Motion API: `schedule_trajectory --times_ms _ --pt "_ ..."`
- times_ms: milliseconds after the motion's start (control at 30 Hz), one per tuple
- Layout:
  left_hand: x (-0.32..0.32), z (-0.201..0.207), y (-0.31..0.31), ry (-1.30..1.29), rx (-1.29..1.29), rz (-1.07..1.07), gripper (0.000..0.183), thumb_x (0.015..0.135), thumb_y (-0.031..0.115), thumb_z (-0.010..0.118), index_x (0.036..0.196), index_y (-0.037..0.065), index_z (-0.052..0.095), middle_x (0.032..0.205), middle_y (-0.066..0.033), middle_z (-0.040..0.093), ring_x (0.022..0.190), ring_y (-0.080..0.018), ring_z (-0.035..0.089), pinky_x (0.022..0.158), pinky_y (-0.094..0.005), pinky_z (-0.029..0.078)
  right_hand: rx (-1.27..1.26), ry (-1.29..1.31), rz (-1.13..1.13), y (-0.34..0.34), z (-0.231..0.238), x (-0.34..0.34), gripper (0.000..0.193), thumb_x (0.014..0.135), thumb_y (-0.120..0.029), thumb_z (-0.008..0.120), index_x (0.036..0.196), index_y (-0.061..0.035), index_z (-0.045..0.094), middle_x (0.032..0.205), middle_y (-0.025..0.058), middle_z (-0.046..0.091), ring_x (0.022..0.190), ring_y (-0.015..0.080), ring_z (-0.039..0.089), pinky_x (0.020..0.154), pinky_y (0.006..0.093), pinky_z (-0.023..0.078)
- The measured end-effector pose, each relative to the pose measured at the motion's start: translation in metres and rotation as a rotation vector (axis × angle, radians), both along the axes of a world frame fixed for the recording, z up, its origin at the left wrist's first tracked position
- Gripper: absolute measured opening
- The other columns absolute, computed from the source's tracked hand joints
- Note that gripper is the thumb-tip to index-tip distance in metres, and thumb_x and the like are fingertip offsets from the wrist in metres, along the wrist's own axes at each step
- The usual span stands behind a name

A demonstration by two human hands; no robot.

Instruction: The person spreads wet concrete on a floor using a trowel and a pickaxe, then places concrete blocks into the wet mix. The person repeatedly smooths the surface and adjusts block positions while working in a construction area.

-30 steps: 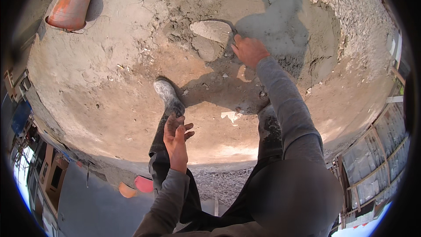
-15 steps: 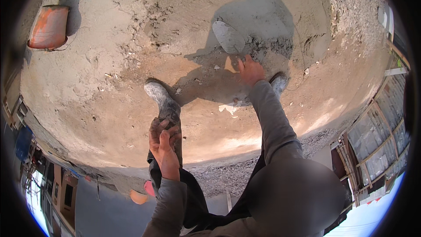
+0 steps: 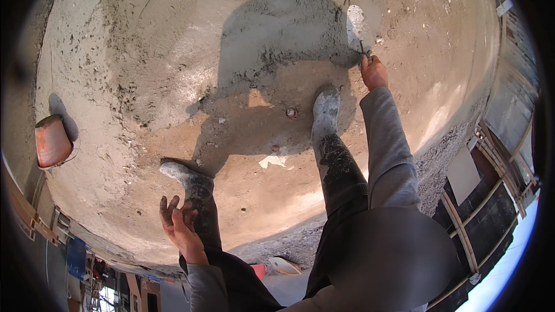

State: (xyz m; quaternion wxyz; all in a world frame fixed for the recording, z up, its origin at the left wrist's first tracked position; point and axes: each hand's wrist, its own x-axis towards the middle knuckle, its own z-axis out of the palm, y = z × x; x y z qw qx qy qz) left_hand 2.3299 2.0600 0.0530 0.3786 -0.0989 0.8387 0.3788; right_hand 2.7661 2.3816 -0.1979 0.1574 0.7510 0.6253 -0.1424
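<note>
My right hand (image 3: 374,73) is closed around the handle of a trowel (image 3: 355,26), its arm stretched forward. The trowel's pale, rounded blade rests at the right edge of a patch of wet grey mortar (image 3: 272,34), which carries my shadow. My left hand (image 3: 182,230) hangs above my left boot with its fingers loosely curled and apart, holding nothing. Both boots are smeared with dried mortar; the right boot (image 3: 327,110) stands farther forward than the left boot (image 3: 184,172).
An orange bucket (image 3: 54,141) stands on the ground at the far left. A torn pale scrap (image 3: 274,160) lies between my boots. Gravel (image 3: 442,156) runs along the right, beside wooden framing (image 3: 462,228). Behind me lie a pink object (image 3: 258,270) and a pale, rounded one (image 3: 284,266).
The trowel in my right hand has moved right and forward. My right boot has stepped forward, and the view has turned. My left hand stays empty, its fingers a little more spread.
</note>
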Motion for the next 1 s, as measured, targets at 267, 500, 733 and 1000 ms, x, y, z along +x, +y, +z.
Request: schedule_trajectory --times_ms 267,500,733,1000 --pt "0.077 -0.029 0.009 -0.062 -0.134 -0.178 0.055 0.091 0.019 0.057 0.139 0.003 0.037 0.119 -0.0107 0.054 0.090 -0.0164 0.062 0.070 -0.0276 0.051 -0.369 0.626 -0.958 -0.071 0.012 0.045 0.035 0.097 -0.042 0.049 0.094 -0.0077 0.054 0.056 0.0040 0.046 0.040 0.0173 0.046 0.037 0.0360 0.040" --pt "0.082 0.029 0.006 0.041 -0.199 -0.380 0.059 0.088 0.012 0.053 0.143 0.002 0.034 0.122 -0.0131 0.053 0.090 -0.0190 0.062 0.070 -0.0293 0.052 -0.347 0.727 -0.883 -0.135 0.099 0.047 0.037 0.095 -0.040 0.052 0.096 -0.0031 0.052 0.056 0.0042 0.048 0.040 0.0148 0.049 0.037 0.0315 0.041" --pt "0.045 0.194 0.070 0.446 -0.259 -0.378 0.062 0.089 0.017 0.052 0.145 0.002 0.031 0.126 -0.0163 0.052 0.095 -0.0243 0.064 0.073 -0.0317 0.053 -0.418 0.775 -0.570 -0.111 0.215 0.097 0.033 0.088 -0.032 0.062 0.106 -0.0055 0.052 0.061 0.0085 0.055 0.044 0.0170 0.054 0.040 0.0323 0.044" --pt "0.093 0.229 0.086 0.477 -0.208 -0.406 0.062 0.087 0.011 0.056 0.145 0.006 0.033 0.121 -0.0160 0.055 0.087 -0.0234 0.062 0.074 -0.0349 0.052 -0.531 0.597 -0.655 -0.103 0.385 0.211 0.032 0.088 -0.028 0.063 0.105 -0.0040 0.049 0.063 0.0042 0.050 0.042 0.0145 0.051 0.037 0.0313 0.043"
